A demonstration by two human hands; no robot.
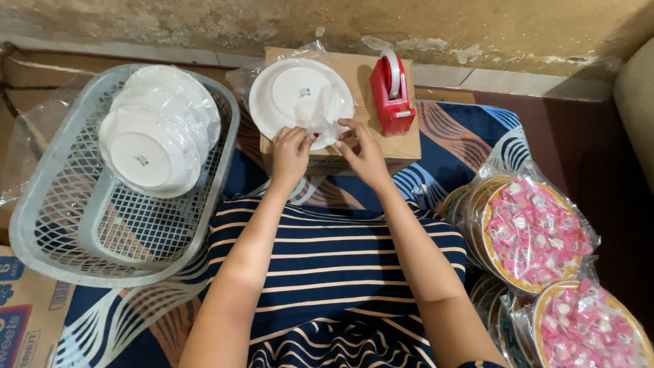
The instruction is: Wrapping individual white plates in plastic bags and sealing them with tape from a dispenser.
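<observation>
So we've got a round white plate [294, 95] lying upside down on a brown cardboard box [354, 146], sitting in a loose clear plastic wrap [320, 117] that bunches up at the plate's near edge. Both our hands are on that bunched bit. Our left hand [291, 153] has its fingers curled in and pinches the plastic at the plate's rim, and our right hand [362, 151] does the same just beside it, thumb and fingertips closed on the film. The two hands nearly touch each other over the near edge of the box.

Right next to the plate, on the same box, stands a red tape dispenser [392, 99] with a roll of tape [390, 71] on top. It's close to the plate's right side, but we can't tell if they touch.

Off to our left there's a grey plastic mesh basket [82, 225] with a stack of wrapped white plates [153, 136] leaning in its far end.

On our right, well apart from the box, lie round trays filled with pink and white wrapped sweets [531, 232], each sealed in clear plastic, stacked and overlapping.

All of this rests on a blue patterned cloth [463, 143], and our lap is covered in navy striped fabric [340, 266].
</observation>
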